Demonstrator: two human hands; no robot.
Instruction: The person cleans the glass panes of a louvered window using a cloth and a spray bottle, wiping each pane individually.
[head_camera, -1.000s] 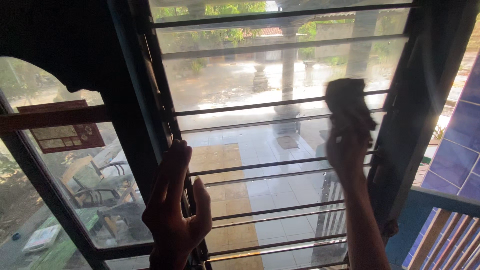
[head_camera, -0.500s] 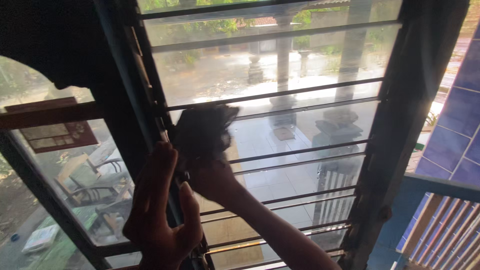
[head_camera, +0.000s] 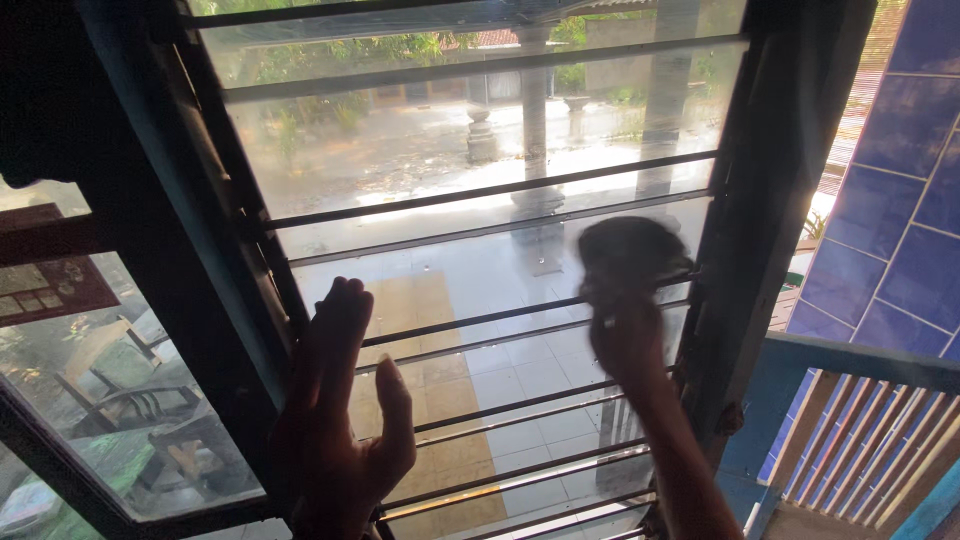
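A louvred window of glass slats (head_camera: 440, 150) in a dark frame (head_camera: 750, 220) fills the view. My right hand (head_camera: 625, 335) presses a dark cloth (head_camera: 628, 252) against a slat near the right side of the frame; the cloth is blurred. My left hand (head_camera: 340, 410) lies flat with fingers apart against the left upright (head_camera: 240, 260) of the louvre, holding nothing.
A fixed glass pane (head_camera: 110, 400) at the left shows chairs outside. A tiled porch, pillars and greenery lie beyond the slats. At the right is a blue tiled wall (head_camera: 900, 200) above a blue rail with slanted wooden bars (head_camera: 870, 440).
My right hand swept the cloth from the right side to the left edge of the slats, then back to the right and lower. The view shifted left; my left hand stayed on the upright.
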